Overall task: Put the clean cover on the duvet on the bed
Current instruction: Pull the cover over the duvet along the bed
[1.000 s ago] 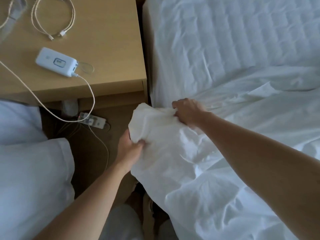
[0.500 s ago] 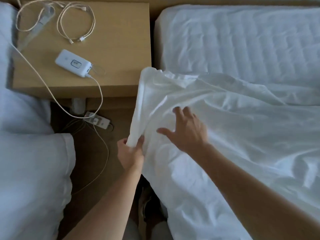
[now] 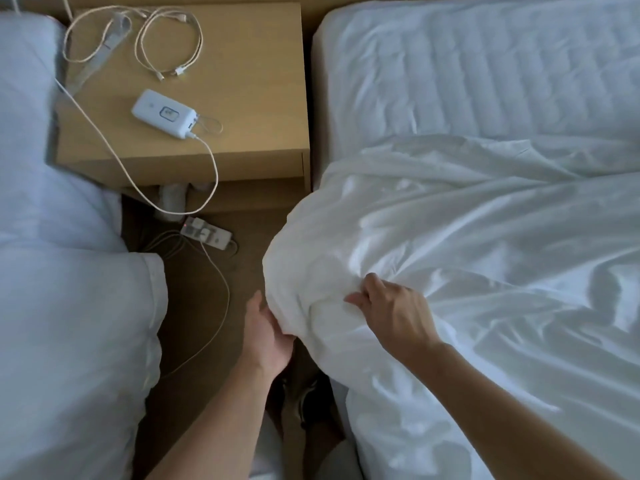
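1. Since the cover (image 3: 450, 254) looks soft, light and limp, it will probably bunch; it lies rumpled across the bed (image 3: 485, 64), one corner overhanging.
2. Left hand (image 3: 266, 337) grips that corner underneath; right hand (image 3: 391, 313) pinches it on top.
3. Corners likely hold best.

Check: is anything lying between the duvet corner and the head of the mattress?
Nothing visible. The left hand and right hand grip the duvet at its corner, and the mattress beyond it lies bare.
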`<state>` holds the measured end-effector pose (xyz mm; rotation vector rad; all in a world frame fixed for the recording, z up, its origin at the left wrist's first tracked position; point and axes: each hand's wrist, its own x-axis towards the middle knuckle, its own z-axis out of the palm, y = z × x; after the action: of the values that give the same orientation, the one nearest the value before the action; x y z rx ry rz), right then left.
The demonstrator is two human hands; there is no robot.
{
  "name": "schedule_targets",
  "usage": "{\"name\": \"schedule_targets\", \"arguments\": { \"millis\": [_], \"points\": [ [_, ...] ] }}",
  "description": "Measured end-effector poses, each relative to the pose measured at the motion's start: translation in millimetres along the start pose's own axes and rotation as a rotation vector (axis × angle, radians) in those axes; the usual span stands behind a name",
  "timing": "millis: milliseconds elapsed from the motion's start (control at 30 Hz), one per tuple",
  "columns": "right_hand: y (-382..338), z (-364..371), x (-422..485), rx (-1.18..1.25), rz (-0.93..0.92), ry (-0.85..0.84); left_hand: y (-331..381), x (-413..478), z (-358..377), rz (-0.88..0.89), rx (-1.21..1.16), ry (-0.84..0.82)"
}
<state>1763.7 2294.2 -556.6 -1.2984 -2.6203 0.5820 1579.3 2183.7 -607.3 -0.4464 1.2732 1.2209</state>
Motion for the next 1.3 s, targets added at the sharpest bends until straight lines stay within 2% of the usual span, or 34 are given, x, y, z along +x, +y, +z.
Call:
{"name": "schedule_targets", "arguments": {
  "millis": [100,167,267,333,367,433,467,500,533,633,667,700,767,833,900,967,1000,1033,1133,1167,1200,1233,1300],
  "points": [
    [-3,2,-13,0.032,0.081,-0.016,1,9,21,0.011,0.222,-0.031],
    [-2,1,-25,0.037,0.153,-0.097,3,14,46,0.033,0.335,-0.114],
    [-6,1,-50,-0.018,0.270,-0.123,21,24,99,0.200,0.427,-0.196],
    [-11,-4,-65,-0.069,0.301,-0.157,29,27,134,0.327,0.461,-0.183],
    [-14,-9,-68,-0.077,0.320,-0.269,29,28,145,0.374,0.483,-0.118],
    [-15,-20,-66,-0.092,0.371,-0.546,20,30,144,0.409,0.568,0.122],
    [-15,-27,-59,-0.108,0.398,-0.634,13,29,132,0.405,0.602,0.242],
    [-18,-33,-49,-0.081,0.419,-0.624,7,27,117,0.407,0.627,0.317],
    [-23,-37,-37,-0.035,0.403,-0.509,-1,25,101,0.414,0.635,0.343],
    [-42,-33,16,0.000,0.215,0.155,-22,16,67,0.433,0.586,0.295],
    [-48,-27,37,-0.055,0.160,0.240,-29,10,59,0.422,0.569,0.252],
    [-49,-18,58,-0.128,0.153,0.192,-34,6,52,0.405,0.558,0.190],
    [-42,2,100,-0.268,0.275,-0.153,-39,-2,43,0.400,0.546,0.065],
    [-33,16,123,-0.345,0.359,-0.473,-35,-6,39,0.387,0.503,0.012],
    [-27,28,125,-0.435,0.311,-0.569,-26,-7,40,0.361,0.466,0.018],
    [-22,31,119,-0.425,0.255,-0.519,-18,-7,45,0.356,0.435,0.057],
    [-20,29,117,-0.358,0.241,-0.437,-14,-7,49,0.377,0.421,0.080],
    [-17,26,119,-0.262,0.230,-0.304,-11,-6,53,0.421,0.417,0.093],
    [-9,7,134,0.013,0.278,0.244,-11,-10,67,0.634,0.435,0.081],
    [-5,1,136,0.080,0.317,0.396,-15,-11,69,0.697,0.463,0.086],
    [0,-2,136,0.120,0.360,0.480,-24,-13,67,0.732,0.502,0.091],
    [6,0,134,0.141,0.399,0.467,-36,-15,63,0.734,0.555,0.090],
    [16,14,126,0.107,0.455,0.231,-63,-24,52,0.651,0.669,0.058]
  ]
}}
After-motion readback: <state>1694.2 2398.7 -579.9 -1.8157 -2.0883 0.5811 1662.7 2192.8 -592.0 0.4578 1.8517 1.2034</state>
